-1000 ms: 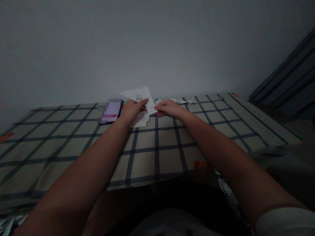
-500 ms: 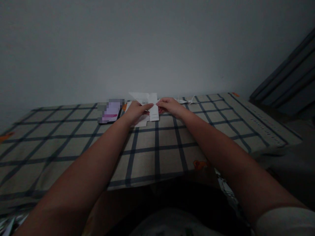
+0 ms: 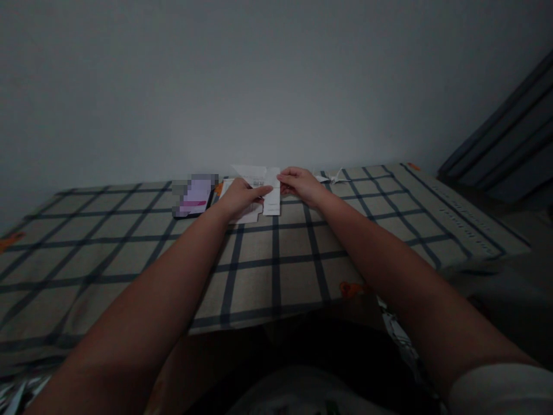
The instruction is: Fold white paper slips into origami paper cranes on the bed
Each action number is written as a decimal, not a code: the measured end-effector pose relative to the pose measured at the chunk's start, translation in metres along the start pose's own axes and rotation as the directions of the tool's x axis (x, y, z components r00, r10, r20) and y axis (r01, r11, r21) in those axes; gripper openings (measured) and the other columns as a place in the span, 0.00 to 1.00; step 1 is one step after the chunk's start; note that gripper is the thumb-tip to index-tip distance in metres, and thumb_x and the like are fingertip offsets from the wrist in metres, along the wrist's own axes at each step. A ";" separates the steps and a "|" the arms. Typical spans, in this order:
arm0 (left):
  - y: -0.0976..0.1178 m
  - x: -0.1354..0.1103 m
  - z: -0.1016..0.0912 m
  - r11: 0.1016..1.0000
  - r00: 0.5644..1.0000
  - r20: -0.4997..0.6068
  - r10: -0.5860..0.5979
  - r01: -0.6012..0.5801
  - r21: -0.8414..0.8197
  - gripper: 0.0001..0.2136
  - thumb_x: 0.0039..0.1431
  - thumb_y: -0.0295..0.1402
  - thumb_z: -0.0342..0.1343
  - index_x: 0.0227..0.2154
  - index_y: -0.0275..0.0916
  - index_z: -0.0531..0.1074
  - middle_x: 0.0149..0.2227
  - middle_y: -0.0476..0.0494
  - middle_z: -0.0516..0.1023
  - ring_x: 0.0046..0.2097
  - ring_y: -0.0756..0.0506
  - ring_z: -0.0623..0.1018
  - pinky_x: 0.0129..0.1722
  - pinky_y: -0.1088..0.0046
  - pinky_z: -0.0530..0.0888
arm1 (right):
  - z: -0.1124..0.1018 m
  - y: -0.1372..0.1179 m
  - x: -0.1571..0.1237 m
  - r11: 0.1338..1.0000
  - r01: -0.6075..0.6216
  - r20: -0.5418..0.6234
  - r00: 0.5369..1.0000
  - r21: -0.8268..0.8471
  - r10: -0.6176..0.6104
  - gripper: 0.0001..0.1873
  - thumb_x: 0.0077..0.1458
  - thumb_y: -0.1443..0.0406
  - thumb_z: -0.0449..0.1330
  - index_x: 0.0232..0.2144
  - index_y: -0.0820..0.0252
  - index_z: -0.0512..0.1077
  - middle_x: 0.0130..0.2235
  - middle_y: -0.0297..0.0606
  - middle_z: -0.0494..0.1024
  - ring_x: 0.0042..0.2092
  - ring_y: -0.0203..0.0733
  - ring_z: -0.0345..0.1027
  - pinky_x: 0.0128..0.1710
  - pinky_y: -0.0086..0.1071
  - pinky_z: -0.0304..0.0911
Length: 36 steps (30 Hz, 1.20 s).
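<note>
Both my arms reach far forward over a checked cloth surface (image 3: 268,271). My left hand (image 3: 242,197) and my right hand (image 3: 300,185) pinch a small white printed paper (image 3: 271,199) between them, close to the wall. The left thumb and forefinger are closed on its left side, the right fingers are closed on its upper right edge. The paper hangs folded, its lower flap touching the cloth. Another white paper piece (image 3: 249,214) lies flat under my left hand.
A phone (image 3: 193,196) with a lit screen lies left of my hands. Small folded white paper shapes (image 3: 332,176) rest by the wall to the right. A dark curtain (image 3: 505,155) hangs at far right. The room is dim.
The paper was raised and spread in my left hand; both hands have since come together on it, folded it down and lowered it onto the cloth.
</note>
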<state>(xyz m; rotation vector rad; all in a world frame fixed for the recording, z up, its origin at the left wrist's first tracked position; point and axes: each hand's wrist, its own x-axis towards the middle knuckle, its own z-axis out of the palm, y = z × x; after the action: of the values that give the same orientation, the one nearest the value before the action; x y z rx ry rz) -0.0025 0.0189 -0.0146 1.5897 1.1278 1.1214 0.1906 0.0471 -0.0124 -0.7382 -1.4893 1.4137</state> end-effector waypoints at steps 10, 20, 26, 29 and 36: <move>0.001 0.000 0.002 1.000 1.000 0.002 -0.005 0.005 0.008 0.17 0.46 0.39 0.68 0.36 0.32 0.78 0.39 0.36 0.82 0.33 0.47 0.79 0.32 0.73 0.75 | -0.004 0.005 0.005 0.999 0.031 -0.034 0.999 -0.012 -0.032 0.05 0.58 0.67 0.60 0.30 0.61 0.70 0.26 0.31 0.74 0.28 0.31 0.69 0.32 0.27 0.67; -0.004 0.001 0.004 0.998 0.999 0.012 -0.039 0.040 -0.057 0.14 0.45 0.39 0.68 0.32 0.33 0.79 0.34 0.38 0.82 0.30 0.48 0.77 0.28 0.76 0.73 | -0.004 0.002 0.007 0.997 0.065 -0.109 0.992 -0.035 -0.069 0.02 0.57 0.67 0.61 0.32 0.61 0.72 0.26 0.32 0.75 0.28 0.31 0.70 0.33 0.26 0.67; 0.003 -0.002 0.002 0.997 0.996 -0.055 -0.066 0.068 0.044 0.14 0.45 0.40 0.69 0.22 0.32 0.77 0.25 0.40 0.79 0.25 0.49 0.75 0.24 0.75 0.70 | -0.003 0.001 0.007 0.998 0.066 -0.113 0.991 -0.016 -0.068 0.03 0.58 0.66 0.60 0.33 0.60 0.72 0.27 0.32 0.76 0.29 0.31 0.70 0.33 0.26 0.68; 0.003 -0.002 0.002 0.992 0.994 -0.070 -0.080 0.086 0.088 0.14 0.44 0.40 0.69 0.21 0.33 0.76 0.23 0.40 0.78 0.23 0.49 0.73 0.21 0.76 0.68 | -0.003 0.002 0.008 0.998 0.058 -0.125 0.990 -0.033 -0.061 0.02 0.57 0.67 0.61 0.33 0.60 0.72 0.28 0.32 0.76 0.29 0.31 0.71 0.34 0.26 0.69; -0.005 0.003 -0.001 0.995 0.996 -0.037 -0.082 0.084 0.051 0.15 0.43 0.42 0.69 0.23 0.32 0.77 0.25 0.38 0.79 0.23 0.49 0.74 0.21 0.76 0.67 | -0.003 0.002 0.008 0.997 0.020 -0.128 0.991 -0.076 -0.030 0.04 0.60 0.67 0.58 0.32 0.59 0.70 0.26 0.31 0.74 0.27 0.31 0.69 0.30 0.25 0.67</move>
<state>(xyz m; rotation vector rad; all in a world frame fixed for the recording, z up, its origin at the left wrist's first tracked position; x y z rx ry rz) -0.0034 0.0227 -0.0186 1.5540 1.2437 1.0765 0.1895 0.0558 -0.0124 -0.8384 -1.4520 1.2729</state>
